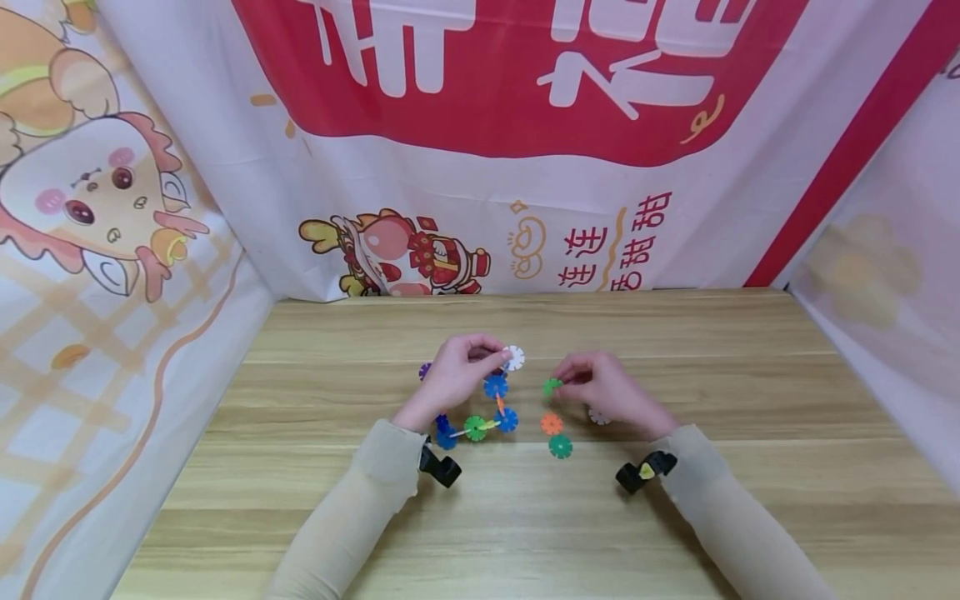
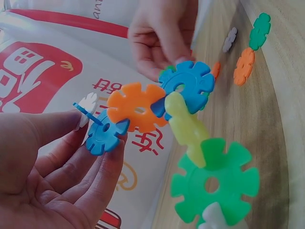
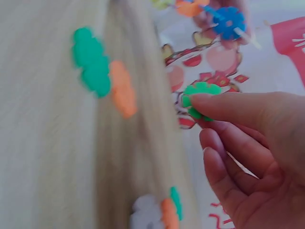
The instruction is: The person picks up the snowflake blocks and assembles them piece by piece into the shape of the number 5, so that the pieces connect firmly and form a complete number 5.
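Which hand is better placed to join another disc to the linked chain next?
Probably the right hand: it pinches a green disc that is apart from the chain. The left hand holds the chain near a white disc, so it seems better suited to steadying it.

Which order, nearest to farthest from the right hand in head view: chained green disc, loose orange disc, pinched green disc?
1. Pinched green disc: in the right hand.
2. Loose orange disc: lower in view.
3. Chained green disc: farthest left.
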Demonstrator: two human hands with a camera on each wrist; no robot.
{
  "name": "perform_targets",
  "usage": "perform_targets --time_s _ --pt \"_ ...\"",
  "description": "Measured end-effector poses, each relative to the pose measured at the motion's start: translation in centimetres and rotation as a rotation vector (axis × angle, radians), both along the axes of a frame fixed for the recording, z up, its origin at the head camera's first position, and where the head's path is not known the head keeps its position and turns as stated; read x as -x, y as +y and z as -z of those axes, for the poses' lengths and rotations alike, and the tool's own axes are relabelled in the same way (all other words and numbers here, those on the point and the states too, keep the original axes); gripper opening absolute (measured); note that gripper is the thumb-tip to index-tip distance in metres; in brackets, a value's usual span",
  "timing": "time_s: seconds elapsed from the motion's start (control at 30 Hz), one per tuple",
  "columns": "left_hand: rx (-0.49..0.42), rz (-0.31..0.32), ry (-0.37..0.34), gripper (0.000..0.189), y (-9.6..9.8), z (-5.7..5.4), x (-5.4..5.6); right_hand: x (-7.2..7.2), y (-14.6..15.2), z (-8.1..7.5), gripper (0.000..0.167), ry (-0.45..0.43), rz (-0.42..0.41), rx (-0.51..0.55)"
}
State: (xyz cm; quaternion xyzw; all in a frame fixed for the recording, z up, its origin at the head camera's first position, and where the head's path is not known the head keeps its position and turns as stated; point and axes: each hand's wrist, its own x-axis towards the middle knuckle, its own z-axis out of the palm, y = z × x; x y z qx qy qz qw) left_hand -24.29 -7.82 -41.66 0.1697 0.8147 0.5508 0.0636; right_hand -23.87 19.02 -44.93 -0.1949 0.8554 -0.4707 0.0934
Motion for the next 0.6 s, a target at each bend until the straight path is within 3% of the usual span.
perform_targets --time_s 0.3,0.6 --pt "0.001 -0.008 -0.014 0.016 0.1 -0.1 0.0 -0.2 -1.1 -2.7 0.010 0.127 0.116 0.103" --pt "0.010 -0.013 -0.028 0.017 0.1 0.0 0.0 -0.3 -2.0 -3.5 0.009 0.172 0.142 0.171"
